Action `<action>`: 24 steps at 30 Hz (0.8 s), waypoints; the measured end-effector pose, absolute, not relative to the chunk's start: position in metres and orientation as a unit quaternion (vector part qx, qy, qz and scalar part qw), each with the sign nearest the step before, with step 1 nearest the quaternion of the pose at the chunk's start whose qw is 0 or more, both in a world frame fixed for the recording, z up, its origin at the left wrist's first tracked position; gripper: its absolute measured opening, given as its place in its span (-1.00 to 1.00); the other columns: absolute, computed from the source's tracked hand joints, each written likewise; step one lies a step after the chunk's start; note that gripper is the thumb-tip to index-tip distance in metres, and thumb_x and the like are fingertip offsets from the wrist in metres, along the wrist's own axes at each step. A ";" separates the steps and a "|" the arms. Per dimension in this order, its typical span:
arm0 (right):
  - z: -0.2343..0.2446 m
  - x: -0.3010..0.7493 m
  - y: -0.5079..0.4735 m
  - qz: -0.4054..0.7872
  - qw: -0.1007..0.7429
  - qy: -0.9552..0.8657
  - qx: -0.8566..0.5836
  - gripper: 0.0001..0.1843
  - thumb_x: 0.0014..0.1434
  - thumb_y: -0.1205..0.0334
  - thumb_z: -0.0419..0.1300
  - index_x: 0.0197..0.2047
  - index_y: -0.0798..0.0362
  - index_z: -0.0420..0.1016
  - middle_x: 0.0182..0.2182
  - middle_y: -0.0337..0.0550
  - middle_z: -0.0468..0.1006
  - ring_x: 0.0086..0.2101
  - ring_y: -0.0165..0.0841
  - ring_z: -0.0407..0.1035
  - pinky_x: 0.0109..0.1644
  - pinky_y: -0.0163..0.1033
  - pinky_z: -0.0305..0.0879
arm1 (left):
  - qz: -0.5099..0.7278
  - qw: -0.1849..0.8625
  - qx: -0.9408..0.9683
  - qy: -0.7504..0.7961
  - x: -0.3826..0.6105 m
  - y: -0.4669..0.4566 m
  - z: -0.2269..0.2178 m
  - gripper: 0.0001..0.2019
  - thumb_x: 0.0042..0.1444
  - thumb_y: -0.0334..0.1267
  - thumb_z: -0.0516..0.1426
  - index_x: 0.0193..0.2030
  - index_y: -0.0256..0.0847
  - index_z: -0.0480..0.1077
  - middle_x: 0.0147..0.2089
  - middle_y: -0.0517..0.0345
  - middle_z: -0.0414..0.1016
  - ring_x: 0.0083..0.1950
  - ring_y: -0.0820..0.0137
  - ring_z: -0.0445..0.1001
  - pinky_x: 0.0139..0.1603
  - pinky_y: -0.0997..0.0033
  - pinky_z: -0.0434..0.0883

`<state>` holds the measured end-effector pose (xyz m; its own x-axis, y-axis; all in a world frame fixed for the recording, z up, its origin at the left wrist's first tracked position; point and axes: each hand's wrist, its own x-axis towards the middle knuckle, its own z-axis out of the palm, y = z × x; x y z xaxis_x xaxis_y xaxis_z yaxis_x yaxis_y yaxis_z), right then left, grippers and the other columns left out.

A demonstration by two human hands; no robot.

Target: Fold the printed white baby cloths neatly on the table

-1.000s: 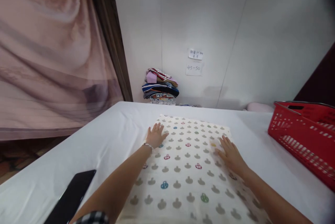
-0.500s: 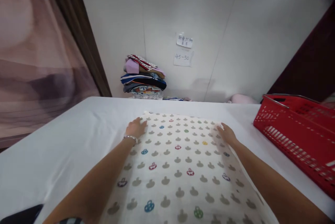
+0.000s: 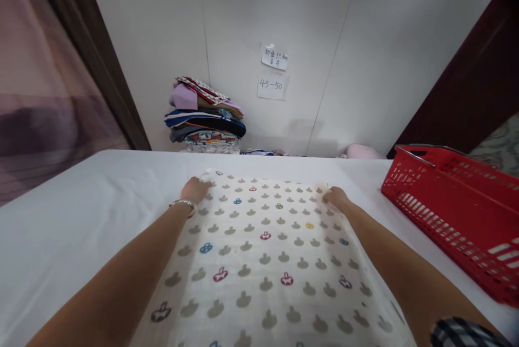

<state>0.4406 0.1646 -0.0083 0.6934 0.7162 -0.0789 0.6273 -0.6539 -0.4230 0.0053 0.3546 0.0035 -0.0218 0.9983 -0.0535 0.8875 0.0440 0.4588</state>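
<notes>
A cream cloth [image 3: 263,260] printed with small grey and coloured shapes lies flat on a white table [image 3: 81,217]. My left hand [image 3: 195,190], with a bracelet at the wrist, is closed on the cloth's far left corner. At the far right corner my right hand [image 3: 335,197] pinches the cloth's edge. Both forearms stretch out over the cloth.
A red plastic basket [image 3: 454,212] stands at the table's right side. A stack of folded clothes [image 3: 205,117] sits against the white wall behind the table, with two paper notes [image 3: 273,71] taped above. A pinkish curtain [image 3: 36,93] hangs at left.
Both hands slid from flat on the cloth's middle to its far corners and closed on them. The view shifted, and the black phone at lower left left the frame.
</notes>
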 end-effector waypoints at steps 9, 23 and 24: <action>0.002 0.443 0.225 0.052 0.290 -0.408 -0.864 -0.42 0.04 0.21 0.11 0.14 0.20 0.20 -0.11 0.03 0.47 -0.18 -0.23 0.39 -0.19 -0.25 0.30 | 0.251 0.179 0.596 0.741 -0.003 0.377 0.011 -0.51 0.09 -0.08 -0.01 0.07 -0.40 0.20 -0.01 -0.25 0.40 -0.02 0.11 0.40 -0.12 0.24 0.34; -0.040 0.361 0.127 0.032 0.107 -0.647 -0.755 -0.42 0.23 -0.02 -0.13 0.24 0.06 0.10 0.28 -0.01 -0.02 0.26 -0.17 -0.23 0.26 0.04 -0.26 | 0.051 0.011 0.839 0.541 -0.057 0.241 -0.034 -0.39 0.11 0.05 -0.10 0.27 -0.15 0.10 0.37 0.03 -0.10 0.37 0.14 -0.16 0.27 -0.06 -0.08; -0.043 0.357 0.116 0.038 0.102 -0.656 -0.747 -0.41 0.23 -0.06 -0.16 0.25 0.04 0.09 0.29 -0.03 -0.03 0.26 -0.18 -0.23 0.26 0.04 -0.26 | 0.046 0.016 0.841 0.539 -0.062 0.229 -0.038 -0.39 0.12 0.05 -0.11 0.29 -0.14 0.07 0.36 0.03 -0.09 0.37 0.14 -0.16 0.26 -0.08 -0.07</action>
